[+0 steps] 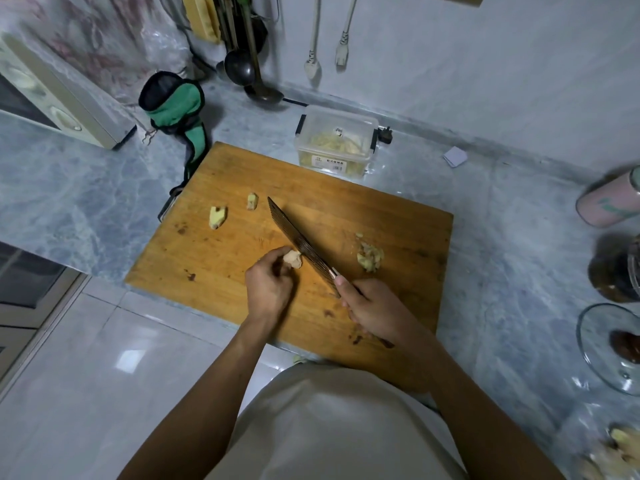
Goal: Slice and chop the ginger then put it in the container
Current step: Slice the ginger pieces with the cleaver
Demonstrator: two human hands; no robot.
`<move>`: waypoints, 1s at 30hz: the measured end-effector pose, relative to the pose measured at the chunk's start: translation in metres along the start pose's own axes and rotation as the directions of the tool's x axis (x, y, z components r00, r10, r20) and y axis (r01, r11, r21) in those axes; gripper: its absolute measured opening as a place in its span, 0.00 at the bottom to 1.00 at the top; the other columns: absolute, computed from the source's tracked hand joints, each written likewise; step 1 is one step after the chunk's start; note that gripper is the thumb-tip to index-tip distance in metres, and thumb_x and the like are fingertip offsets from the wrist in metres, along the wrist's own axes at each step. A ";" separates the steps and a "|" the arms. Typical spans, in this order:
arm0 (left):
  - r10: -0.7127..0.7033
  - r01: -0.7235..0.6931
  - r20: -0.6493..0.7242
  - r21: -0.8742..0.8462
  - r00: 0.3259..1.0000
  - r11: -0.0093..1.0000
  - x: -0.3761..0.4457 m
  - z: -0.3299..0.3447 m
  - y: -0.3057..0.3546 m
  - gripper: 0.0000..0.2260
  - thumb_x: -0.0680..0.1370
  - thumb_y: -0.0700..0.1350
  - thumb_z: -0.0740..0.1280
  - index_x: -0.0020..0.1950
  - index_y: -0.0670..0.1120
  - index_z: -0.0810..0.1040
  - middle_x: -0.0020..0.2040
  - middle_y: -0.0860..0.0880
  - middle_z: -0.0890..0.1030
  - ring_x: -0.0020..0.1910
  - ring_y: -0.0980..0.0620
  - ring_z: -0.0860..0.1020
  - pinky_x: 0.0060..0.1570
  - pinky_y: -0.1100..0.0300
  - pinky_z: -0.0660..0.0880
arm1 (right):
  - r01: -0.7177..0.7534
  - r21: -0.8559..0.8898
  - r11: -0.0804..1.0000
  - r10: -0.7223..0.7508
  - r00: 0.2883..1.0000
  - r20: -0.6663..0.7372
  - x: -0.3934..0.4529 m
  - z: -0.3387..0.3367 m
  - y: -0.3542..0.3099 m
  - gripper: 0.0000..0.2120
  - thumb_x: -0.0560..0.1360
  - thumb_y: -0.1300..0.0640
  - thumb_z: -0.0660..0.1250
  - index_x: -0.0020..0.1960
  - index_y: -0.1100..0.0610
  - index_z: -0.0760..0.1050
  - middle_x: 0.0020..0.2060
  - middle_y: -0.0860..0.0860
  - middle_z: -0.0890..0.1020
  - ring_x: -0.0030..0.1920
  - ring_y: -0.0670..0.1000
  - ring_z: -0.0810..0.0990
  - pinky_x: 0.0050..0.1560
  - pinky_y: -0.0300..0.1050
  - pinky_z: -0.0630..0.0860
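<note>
On the wooden cutting board, my left hand holds a small ginger piece with curled fingers. My right hand grips the handle of a dark knife, whose blade rests against the right side of that piece. Two more ginger chunks lie at the board's upper left. A heap of chopped ginger sits to the right of the blade. Behind the board stands a clear plastic container, open, with chopped ginger inside.
A green and black fabric sleeve lies beyond the board's left corner, beside an appliance. Ladles hang at the back wall. Jars, a glass lid and more ginger crowd the right counter edge.
</note>
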State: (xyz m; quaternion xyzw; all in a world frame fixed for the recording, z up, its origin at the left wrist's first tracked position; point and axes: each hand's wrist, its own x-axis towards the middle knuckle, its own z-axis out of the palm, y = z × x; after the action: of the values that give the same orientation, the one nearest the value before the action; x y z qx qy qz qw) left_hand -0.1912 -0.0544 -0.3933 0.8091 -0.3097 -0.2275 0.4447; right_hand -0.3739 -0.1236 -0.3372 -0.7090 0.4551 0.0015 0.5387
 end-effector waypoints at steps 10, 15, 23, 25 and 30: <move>0.050 -0.043 -0.047 0.124 0.998 0.991 -0.004 0.008 0.005 0.14 0.75 0.38 0.71 0.61 0.43 0.82 0.57 0.46 0.82 0.55 0.50 0.79 0.57 0.69 0.68 | -0.023 0.039 0.999 0.024 1.000 -0.020 -0.004 -0.004 0.001 0.26 0.83 0.39 0.55 0.38 0.57 0.73 0.25 0.47 0.72 0.23 0.41 0.70 0.33 0.42 0.68; -0.039 0.038 -0.025 -0.047 0.999 0.998 -0.005 0.003 0.000 0.19 0.76 0.31 0.67 0.64 0.48 0.81 0.54 0.53 0.82 0.52 0.61 0.79 0.58 0.72 0.72 | -0.028 0.032 0.999 0.027 1.000 0.010 -0.003 -0.012 0.007 0.25 0.83 0.38 0.55 0.38 0.56 0.72 0.23 0.46 0.71 0.23 0.41 0.69 0.31 0.43 0.67; 0.082 -0.076 -0.054 0.110 0.995 0.991 -0.011 0.010 0.002 0.14 0.74 0.32 0.70 0.58 0.41 0.83 0.56 0.46 0.82 0.54 0.55 0.75 0.54 0.83 0.60 | -0.019 -0.012 1.000 0.019 0.999 0.027 -0.002 -0.018 0.009 0.27 0.83 0.37 0.55 0.39 0.57 0.73 0.27 0.50 0.74 0.25 0.45 0.73 0.33 0.45 0.71; 0.099 -0.094 -0.041 0.121 0.994 0.988 -0.014 0.013 0.003 0.15 0.74 0.32 0.70 0.60 0.41 0.83 0.57 0.45 0.82 0.54 0.56 0.75 0.56 0.82 0.61 | -0.023 -0.019 1.000 0.023 0.999 0.023 -0.002 -0.020 0.008 0.27 0.82 0.36 0.55 0.38 0.56 0.74 0.27 0.48 0.75 0.25 0.44 0.73 0.34 0.45 0.71; 0.134 -0.127 -0.027 0.171 0.991 0.977 -0.014 0.017 0.002 0.14 0.75 0.34 0.69 0.60 0.42 0.82 0.56 0.44 0.81 0.54 0.48 0.79 0.57 0.70 0.68 | -0.016 0.011 1.000 0.016 1.000 0.003 -0.004 -0.016 0.009 0.27 0.83 0.37 0.55 0.38 0.56 0.74 0.25 0.47 0.74 0.24 0.43 0.72 0.35 0.46 0.70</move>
State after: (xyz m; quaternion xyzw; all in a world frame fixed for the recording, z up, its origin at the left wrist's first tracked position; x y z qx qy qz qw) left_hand -0.2128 -0.0548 -0.3982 0.8260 -0.3718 -0.1553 0.3942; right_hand -0.3900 -0.1334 -0.3348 -0.7023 0.4601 0.0043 0.5431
